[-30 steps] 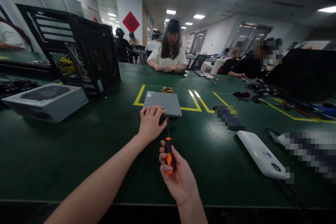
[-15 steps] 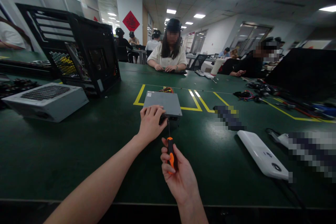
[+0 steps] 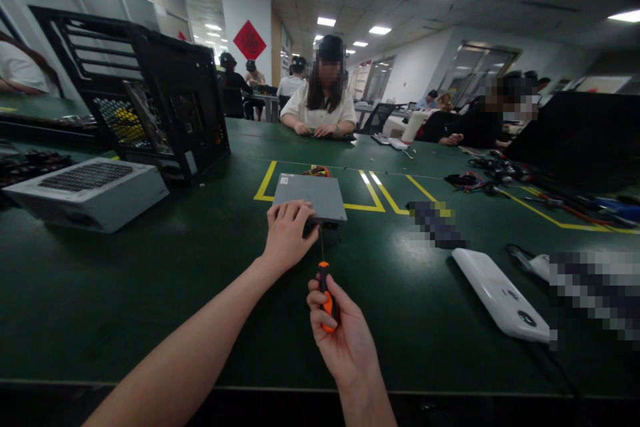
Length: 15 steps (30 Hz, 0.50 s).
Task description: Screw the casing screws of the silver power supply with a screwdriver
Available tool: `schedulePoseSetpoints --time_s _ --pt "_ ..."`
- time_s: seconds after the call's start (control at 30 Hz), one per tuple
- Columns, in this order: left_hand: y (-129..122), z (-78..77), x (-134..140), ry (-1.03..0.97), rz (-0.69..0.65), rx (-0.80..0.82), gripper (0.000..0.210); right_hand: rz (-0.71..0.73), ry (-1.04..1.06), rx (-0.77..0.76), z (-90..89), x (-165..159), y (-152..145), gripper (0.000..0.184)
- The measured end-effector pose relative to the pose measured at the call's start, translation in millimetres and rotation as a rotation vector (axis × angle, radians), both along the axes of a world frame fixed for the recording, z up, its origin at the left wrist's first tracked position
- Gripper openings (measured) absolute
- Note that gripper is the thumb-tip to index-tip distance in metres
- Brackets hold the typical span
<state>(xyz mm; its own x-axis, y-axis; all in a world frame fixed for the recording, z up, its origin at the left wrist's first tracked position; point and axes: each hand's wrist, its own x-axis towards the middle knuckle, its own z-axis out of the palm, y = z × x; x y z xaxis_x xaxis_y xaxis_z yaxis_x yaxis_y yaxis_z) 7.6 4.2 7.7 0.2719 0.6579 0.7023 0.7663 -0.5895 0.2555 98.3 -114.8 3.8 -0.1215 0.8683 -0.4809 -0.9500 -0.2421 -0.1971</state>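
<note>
A grey computer power supply (image 3: 320, 196) lies on the green table before me, with coloured wires (image 3: 320, 171) at its far side. My left hand (image 3: 290, 230) grips its near left edge, fingers over the top and thumb down by the near face. In my right hand (image 3: 340, 320) is a screwdriver (image 3: 325, 287) with a black and orange handle, closed in by the fingers and thumb. Its shaft points away from me to the near face of the power supply, close to my left thumb. The exact spot where the tip meets it is too small to make out.
A second power supply (image 3: 95, 197) and a black computer case (image 3: 145, 93) stand at left. To the right lie a white device (image 3: 500, 293) with a cord and several cables (image 3: 485, 177). Yellow tape (image 3: 367, 207) marks the table (image 3: 200, 340). Opposite sits a person (image 3: 320, 97).
The fingers of my right hand have shifted a little on the screwdriver handle, the index finger curling lower. My left hand and the power supply stay in place.
</note>
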Motion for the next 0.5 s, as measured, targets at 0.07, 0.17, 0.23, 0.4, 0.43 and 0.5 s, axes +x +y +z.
schedulePoseSetpoints --time_s 0.07,0.17,0.23,0.4,0.43,0.5 --pt "-0.4 0.4 0.2 -0.003 -0.002 0.0 0.018 0.019 0.003 -0.009 0.2 0.3 -0.1 0.019" --pt "-0.5 0.6 0.5 -0.01 -0.003 0.002 0.017 0.055 -0.003 0.025 0.5 0.4 0.2 0.024" --pt "-0.2 0.4 0.7 -0.011 -0.001 0.002 0.018 0.033 0.002 0.027 0.8 0.2 0.5 0.023" --pt "0.4 -0.4 0.7 -0.001 0.004 0.006 0.018 -0.002 0.008 -0.018 1.5 0.6 0.8 0.017" --pt "0.4 -0.4 0.6 0.0 0.004 0.007 0.018 0.023 0.009 -0.012 1.4 0.7 0.7 0.019" --pt "0.2 -0.2 0.6 0.002 0.003 0.007 0.017 0.066 0.003 0.012 0.8 1.2 0.4 0.023"
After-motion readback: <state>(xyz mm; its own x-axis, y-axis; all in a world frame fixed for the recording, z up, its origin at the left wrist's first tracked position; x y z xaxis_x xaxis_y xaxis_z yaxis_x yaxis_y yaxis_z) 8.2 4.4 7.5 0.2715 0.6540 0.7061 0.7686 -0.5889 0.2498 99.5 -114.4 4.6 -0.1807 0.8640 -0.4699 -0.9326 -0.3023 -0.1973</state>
